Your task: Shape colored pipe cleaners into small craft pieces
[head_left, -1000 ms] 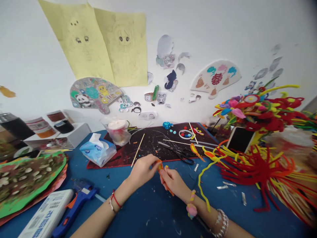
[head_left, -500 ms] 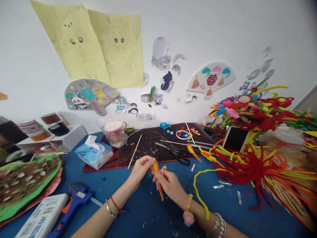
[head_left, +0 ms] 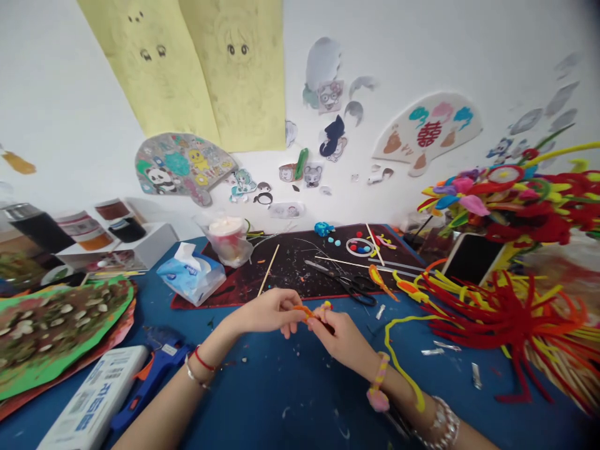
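An orange pipe cleaner piece [head_left: 304, 309] spans the gap between my two hands, above the blue table. My left hand [head_left: 274, 310] pinches its left end between thumb and fingers. My right hand [head_left: 335, 331] is closed around the other end, which the fingers mostly hide. A small yellow bit shows at the right fingertips. Just beyond lie black-handled scissors [head_left: 354, 289] and an orange-and-yellow pipe cleaner petal [head_left: 382, 281]. A long yellow pipe cleaner [head_left: 388, 340] curves beside my right forearm.
Red pipe cleaners [head_left: 506, 325] heap at right, near a propped phone [head_left: 473, 257]. On the left are a blue glue gun [head_left: 162, 369], a white box [head_left: 96, 400] and a tissue pack [head_left: 192, 275]. A dark mat [head_left: 300, 250] bears sticks and a ring of pompoms [head_left: 360, 247].
The orange piece has turned from hanging downward to lying nearly level between my hands. My left hand has rotated with its fingers pointing right. The view has shifted slightly.
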### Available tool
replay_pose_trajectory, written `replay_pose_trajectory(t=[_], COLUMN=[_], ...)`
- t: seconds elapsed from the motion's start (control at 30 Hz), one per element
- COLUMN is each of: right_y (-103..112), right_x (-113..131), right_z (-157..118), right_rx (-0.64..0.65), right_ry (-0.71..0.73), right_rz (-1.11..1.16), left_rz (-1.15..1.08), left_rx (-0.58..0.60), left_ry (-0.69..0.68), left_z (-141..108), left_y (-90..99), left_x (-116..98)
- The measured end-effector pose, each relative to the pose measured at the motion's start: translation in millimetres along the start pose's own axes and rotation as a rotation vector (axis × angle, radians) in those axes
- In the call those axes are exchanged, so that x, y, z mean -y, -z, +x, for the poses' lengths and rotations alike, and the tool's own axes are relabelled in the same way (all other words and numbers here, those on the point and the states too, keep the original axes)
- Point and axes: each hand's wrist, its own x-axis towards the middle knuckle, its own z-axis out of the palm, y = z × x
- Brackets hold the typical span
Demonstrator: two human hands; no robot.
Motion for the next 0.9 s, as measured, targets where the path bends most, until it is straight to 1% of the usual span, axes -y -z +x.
replay_pose_trajectory(t=[0.07, 0.17, 0.23, 0.3, 0.37, 0.43, 0.47, 0.53, 0.6, 0.67, 0.73, 0.8, 0.83, 0.87, 0.9], right_y=[2, 4, 6, 7, 8, 9, 9, 8, 6, 3, 1, 2, 4, 6, 7], right_x=[-3, -8, -12, -14, -11, -4, 0, 9, 13, 12, 7, -1, -5, -8, -11], right_z=[-1, 0, 2, 4, 6, 5, 5, 3, 1, 1, 2, 4, 5, 6, 7], right_rx=[-0.053, -0.114, -0.146, -0.17, -0.141, -0.06, -0.012, 0.048, 0.054, 0.053, 0.088, 0.165, 0.198, 0.216, 0.215], right_ry=[0.07, 0.113, 0.096, 0.07, 0.063, 0.048, 0.035, 0.005, -0.006, -0.025, -0.082, -0.144, -0.157, -0.157, -0.149], right_rz=[-0.237, -0.452, -0.483, -0.421, -0.276, -0.117, -0.055, 0.021, 0.06, 0.106, 0.206, 0.343, 0.4, 0.434, 0.441], left_rz=[0.28, 0.724, 0.936, 1.029, 0.978, 0.815, 0.712, 0.481, 0.225, -0.005, -0.174, -0.245, -0.227, -0.165, -0.049], left_rx=[-0.055, -0.161, -0.199, -0.227, -0.287, -0.345, -0.354, -0.316, -0.223, -0.139, -0.105, -0.084, -0.079, -0.084, -0.117], left_ry=[-0.037, -0.206, -0.289, -0.325, -0.337, -0.347, -0.353, -0.341, -0.274, -0.211, -0.214, -0.236, -0.246, -0.258, -0.267], left_z=[-2, -5, -6, -6, -6, -6, -5, -2, 4, 10, 14, 13, 11, 9, 7], left_y=[-3.8, -13.6, -19.3, -21.2, -18.6, -12.6, -9.1, -2.8, 0.9, 1.5, -0.3, -3.3, -4.8, -6.0, -6.7], left_x=[-3, -10, -15, -18, -19, -16, -13, -3, 9, 20, 25, 20, 16, 10, 5])
